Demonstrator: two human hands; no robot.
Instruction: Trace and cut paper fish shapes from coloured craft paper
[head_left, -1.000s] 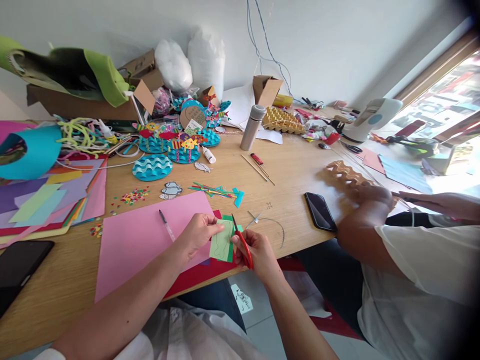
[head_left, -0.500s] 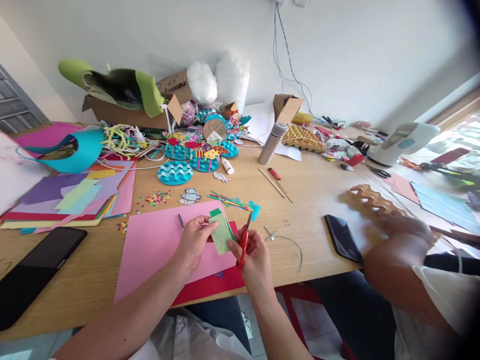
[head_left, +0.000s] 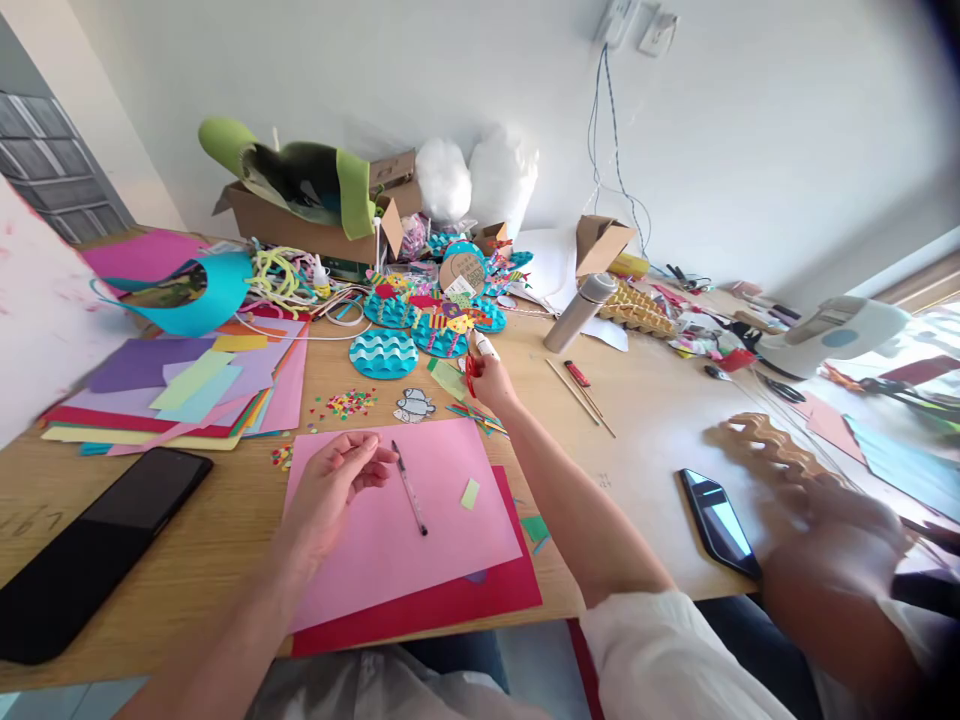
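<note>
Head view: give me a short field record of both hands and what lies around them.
left hand: left hand loosely curled, empty, resting on the pink sheet
right hand: right hand stretched forward, closed on red scissors, at a white glue tube
near left hand: pen, small green scrap
under pink sheet: red sheet
other person: blurred hand at the right, near a phone

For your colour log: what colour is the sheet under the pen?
Pink sheet; pen lies on it, head view.
</note>
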